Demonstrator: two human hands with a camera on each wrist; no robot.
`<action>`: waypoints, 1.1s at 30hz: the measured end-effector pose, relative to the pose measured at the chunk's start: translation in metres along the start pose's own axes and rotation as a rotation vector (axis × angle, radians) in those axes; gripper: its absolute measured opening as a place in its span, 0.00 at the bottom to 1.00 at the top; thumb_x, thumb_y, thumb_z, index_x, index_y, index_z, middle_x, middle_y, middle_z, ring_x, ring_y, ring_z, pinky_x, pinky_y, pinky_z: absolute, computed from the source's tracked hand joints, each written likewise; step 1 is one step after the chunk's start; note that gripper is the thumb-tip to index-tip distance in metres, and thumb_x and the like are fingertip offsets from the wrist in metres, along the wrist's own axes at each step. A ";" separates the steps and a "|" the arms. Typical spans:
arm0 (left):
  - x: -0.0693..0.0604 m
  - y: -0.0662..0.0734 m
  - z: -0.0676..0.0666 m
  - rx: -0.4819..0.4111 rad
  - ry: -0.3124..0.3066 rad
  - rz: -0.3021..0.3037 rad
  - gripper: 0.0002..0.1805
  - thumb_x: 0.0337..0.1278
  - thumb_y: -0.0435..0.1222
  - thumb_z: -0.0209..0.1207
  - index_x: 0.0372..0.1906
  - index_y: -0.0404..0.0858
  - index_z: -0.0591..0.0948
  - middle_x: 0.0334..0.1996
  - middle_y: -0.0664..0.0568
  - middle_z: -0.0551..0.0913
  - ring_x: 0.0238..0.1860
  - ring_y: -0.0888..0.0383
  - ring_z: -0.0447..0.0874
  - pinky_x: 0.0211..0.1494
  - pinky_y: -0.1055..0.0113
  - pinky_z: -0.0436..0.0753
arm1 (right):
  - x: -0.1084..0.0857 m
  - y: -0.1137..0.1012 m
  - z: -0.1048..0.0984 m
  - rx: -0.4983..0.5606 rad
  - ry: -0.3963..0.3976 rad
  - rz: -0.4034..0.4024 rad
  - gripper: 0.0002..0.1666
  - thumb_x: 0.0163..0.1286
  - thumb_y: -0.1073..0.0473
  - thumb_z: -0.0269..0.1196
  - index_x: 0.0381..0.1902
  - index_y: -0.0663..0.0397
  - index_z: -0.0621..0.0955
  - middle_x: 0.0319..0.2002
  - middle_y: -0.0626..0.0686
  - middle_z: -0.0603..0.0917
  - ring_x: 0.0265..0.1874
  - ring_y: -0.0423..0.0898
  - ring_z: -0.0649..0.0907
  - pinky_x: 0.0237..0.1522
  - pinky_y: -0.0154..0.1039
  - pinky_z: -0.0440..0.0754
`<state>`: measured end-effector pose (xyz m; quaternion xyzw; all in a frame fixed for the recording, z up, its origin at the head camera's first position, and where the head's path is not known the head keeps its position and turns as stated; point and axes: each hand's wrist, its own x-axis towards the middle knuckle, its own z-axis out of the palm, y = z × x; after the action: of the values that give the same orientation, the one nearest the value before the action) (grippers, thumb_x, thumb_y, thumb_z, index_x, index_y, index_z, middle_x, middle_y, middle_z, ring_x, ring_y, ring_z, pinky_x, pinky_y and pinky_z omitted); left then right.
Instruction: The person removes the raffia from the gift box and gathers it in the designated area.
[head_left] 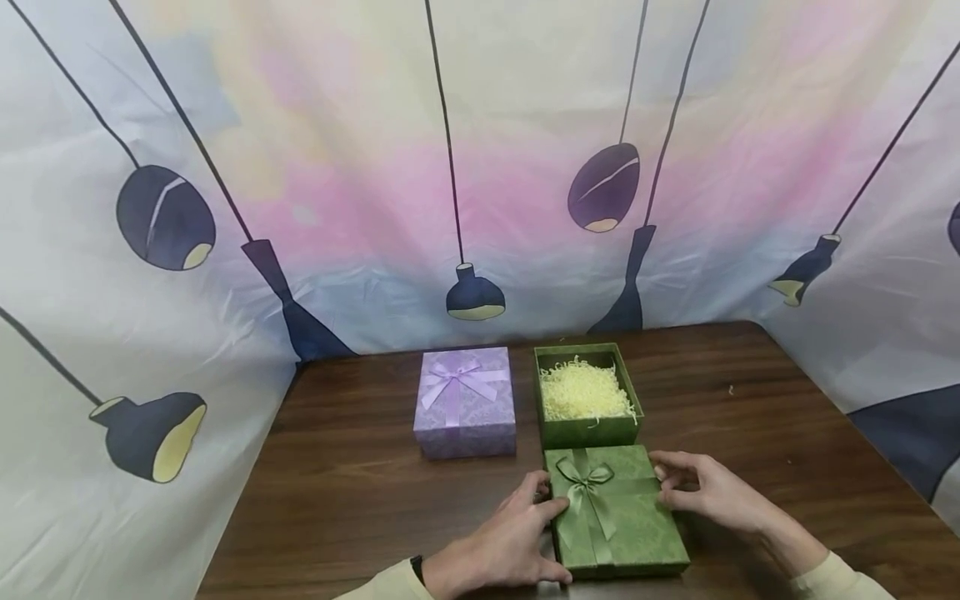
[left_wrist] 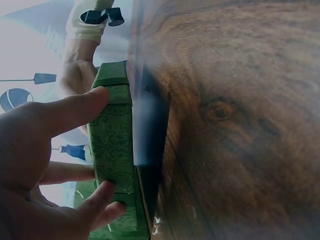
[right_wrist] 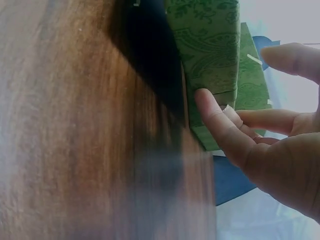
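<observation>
A green lid with a satin bow (head_left: 630, 517) lies in front of an open green box (head_left: 588, 432) full of pale yellow shredded paper (head_left: 585, 392). My left hand (head_left: 513, 533) grips the lid's left side, thumb near the front corner. In the left wrist view its fingers (left_wrist: 75, 111) bend round the patterned side of the lid (left_wrist: 112, 145). At the right edge, the fingertips of my right hand (head_left: 712, 492) hold the lid near its back corner. The right wrist view shows a fingertip (right_wrist: 205, 100) against the lid's side wall (right_wrist: 207, 55).
A closed lilac gift box with a bow (head_left: 465, 404) stands left of the green box on the dark wooden table (head_left: 337, 483). A small scrap of paper (head_left: 731, 390) lies at the right. Behind hangs a cloth with printed lamps (head_left: 360, 167).
</observation>
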<state>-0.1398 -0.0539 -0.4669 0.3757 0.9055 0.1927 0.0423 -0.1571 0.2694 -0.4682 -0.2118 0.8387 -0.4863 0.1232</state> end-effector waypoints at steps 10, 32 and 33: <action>0.001 0.000 0.005 0.008 -0.019 -0.018 0.45 0.35 0.55 0.76 0.64 0.43 0.77 0.65 0.42 0.64 0.59 0.51 0.74 0.55 0.62 0.80 | -0.001 0.005 0.003 0.032 -0.008 0.051 0.39 0.67 0.61 0.63 0.64 0.85 0.61 0.48 0.61 0.78 0.40 0.34 0.80 0.39 0.31 0.79; -0.001 0.002 0.012 0.019 -0.003 -0.022 0.46 0.32 0.52 0.78 0.63 0.42 0.77 0.65 0.41 0.64 0.60 0.47 0.74 0.57 0.60 0.80 | -0.002 0.009 0.008 0.012 -0.014 0.068 0.42 0.66 0.60 0.65 0.64 0.86 0.61 0.49 0.61 0.77 0.41 0.36 0.80 0.40 0.31 0.79; -0.001 0.002 0.013 0.019 -0.003 -0.024 0.46 0.32 0.52 0.78 0.63 0.42 0.77 0.65 0.41 0.64 0.60 0.47 0.74 0.57 0.59 0.80 | -0.002 0.009 0.009 0.010 -0.015 0.072 0.42 0.66 0.59 0.65 0.64 0.85 0.61 0.49 0.61 0.77 0.41 0.36 0.81 0.40 0.31 0.79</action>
<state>-0.1347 -0.0494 -0.4778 0.3656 0.9116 0.1829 0.0425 -0.1540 0.2677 -0.4805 -0.1847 0.8422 -0.4843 0.1482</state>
